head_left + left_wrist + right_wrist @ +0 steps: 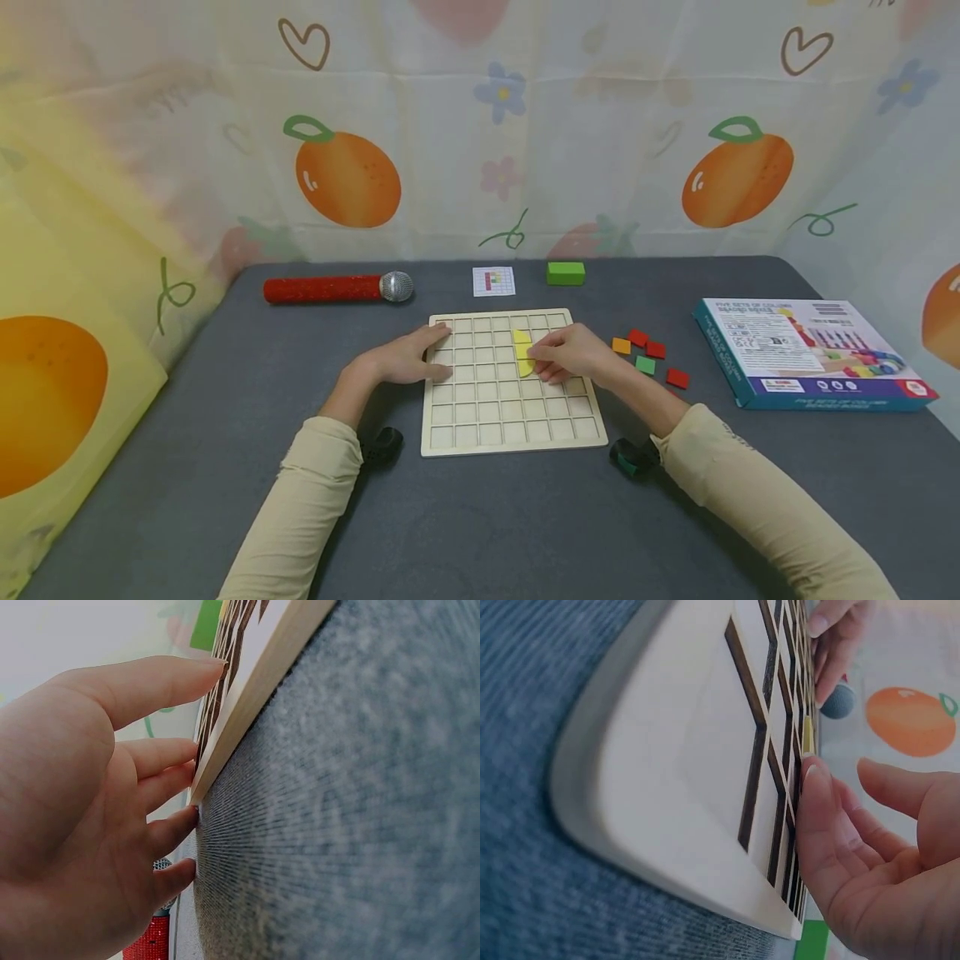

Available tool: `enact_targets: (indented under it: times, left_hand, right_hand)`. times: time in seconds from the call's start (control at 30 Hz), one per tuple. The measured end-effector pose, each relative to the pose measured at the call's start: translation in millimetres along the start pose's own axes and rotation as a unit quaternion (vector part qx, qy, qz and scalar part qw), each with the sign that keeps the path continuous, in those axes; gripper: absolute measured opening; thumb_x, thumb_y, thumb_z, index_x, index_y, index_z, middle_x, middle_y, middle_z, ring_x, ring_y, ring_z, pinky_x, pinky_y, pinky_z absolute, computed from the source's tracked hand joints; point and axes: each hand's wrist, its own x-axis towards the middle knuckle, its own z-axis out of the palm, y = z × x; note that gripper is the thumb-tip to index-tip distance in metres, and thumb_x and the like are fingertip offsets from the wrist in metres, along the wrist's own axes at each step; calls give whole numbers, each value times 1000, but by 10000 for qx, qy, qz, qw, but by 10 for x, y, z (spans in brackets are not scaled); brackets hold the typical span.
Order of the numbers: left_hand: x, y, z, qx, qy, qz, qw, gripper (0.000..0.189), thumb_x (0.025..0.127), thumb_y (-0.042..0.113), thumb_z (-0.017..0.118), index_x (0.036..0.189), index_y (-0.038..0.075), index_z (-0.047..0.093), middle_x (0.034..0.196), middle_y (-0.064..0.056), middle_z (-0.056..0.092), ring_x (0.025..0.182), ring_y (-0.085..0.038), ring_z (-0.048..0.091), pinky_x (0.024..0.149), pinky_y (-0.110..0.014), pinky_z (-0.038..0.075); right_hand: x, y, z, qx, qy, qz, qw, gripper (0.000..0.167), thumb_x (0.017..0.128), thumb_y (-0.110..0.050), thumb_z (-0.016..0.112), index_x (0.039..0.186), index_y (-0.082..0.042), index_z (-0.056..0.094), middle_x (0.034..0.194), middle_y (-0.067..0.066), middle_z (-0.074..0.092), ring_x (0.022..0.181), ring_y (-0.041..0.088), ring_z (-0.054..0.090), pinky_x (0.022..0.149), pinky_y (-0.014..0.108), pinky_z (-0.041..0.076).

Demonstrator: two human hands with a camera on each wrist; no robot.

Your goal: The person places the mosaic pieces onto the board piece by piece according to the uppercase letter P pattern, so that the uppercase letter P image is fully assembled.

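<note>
A pale wooden grid board [480, 412] lies flat on the table. My left hand [408, 357] rests at its left edge, fingers spread and fairly straight, tips touching the frame; the left wrist view shows the hand [97, 772] holding nothing. Several yellow tiles [522, 350] form a short column in the grid's upper middle. My right hand [566, 352] is over the board, fingertips at these tiles. In the right wrist view, the right hand's [877, 862] thumb stands apart from the fingers, and one fingertip touches a yellow tile [808, 735]. Fingers partly hide the tiles.
Red tiles [677, 378], an orange tile [621, 345] and a green tile [645, 364] lie right of the board. A boxed set [817, 350] lies farther right. Behind the board are a microphone [330, 288], a pattern card [493, 282] and a green block [566, 273].
</note>
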Motion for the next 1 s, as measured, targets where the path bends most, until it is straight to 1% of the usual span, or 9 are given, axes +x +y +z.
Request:
enact_targets:
  times: [0.2,0.3,0.43,0.53,0.63,0.7,0.8,0.9,1.0]
  left_hand:
    - [-9,0,16,-36,-12,-13,10000,75,92,28,60,150,0,22,155,-18,17,143,-33,9,112,-48,14]
    - [-10,11,21,-52,-36,-65,10000,75,92,29,60,150,1,22,156,-17,17,143,-33,8,112,-48,14]
    - [-8,16,25,-63,-38,-69,9999,75,92,29,60,150,0,22,156,-18,16,143,-33,8,112,-48,14]
    - [-3,7,25,-55,-40,-64,10000,76,92,29,60,150,0,22,156,-18,17,143,-33,8,112,-48,14]
    - [2,-7,23,-44,-37,-71,10000,75,92,29,60,150,1,22,156,-18,16,143,-33,7,112,-48,14]
    - [4,-14,20,-41,-31,-59,10000,75,92,30,60,150,1,22,156,-18,16,143,-33,7,112,-49,14]
    - [1,-16,14,-43,-24,-65,10000,75,92,30,60,150,1,23,156,-17,16,143,-33,8,112,-49,14]
    - [-4,-15,9,-37,-14,-48,10000,75,92,30,60,150,1,23,156,-18,16,143,-33,7,112,-49,14]
    - [-12,-10,4,-27,-8,-34,10000,75,92,30,60,150,1,23,156,-18,16,143,-34,7,112,-49,13]
  right_hand:
    - [20,9,4,38,-27,95,9999,26,92,-20,65,109,1,66,81,12,68,62,16,63,60,25,54]
    - [20,17,-14,61,-149,103,9998,29,93,-21,65,111,2,65,83,12,68,63,16,62,61,25,54]
    - [21,52,-86,114,-648,-86,9978,35,94,-24,62,118,2,60,91,12,67,71,18,63,67,27,54]
    - [13,95,-180,264,-1131,-278,9928,38,96,-24,59,124,2,56,99,14,65,81,21,64,75,31,54]
    - [-14,129,-296,469,-1397,-407,9882,40,99,-22,54,130,3,51,106,16,62,89,23,63,81,34,52]
    - [-41,146,-379,583,-1431,-468,9869,42,101,-20,50,134,5,47,109,17,60,93,23,62,84,36,51]
    - [-72,164,-493,816,-1360,-469,9862,44,103,-19,45,138,7,42,115,20,58,96,23,61,87,37,50]
    - [-90,177,-583,1064,-1154,-435,9866,45,103,-17,44,139,9,39,120,24,56,99,22,61,90,36,49]
    - [-110,205,-667,1149,-950,-466,9877,46,103,-17,43,140,10,37,126,25,53,104,23,59,94,37,46]
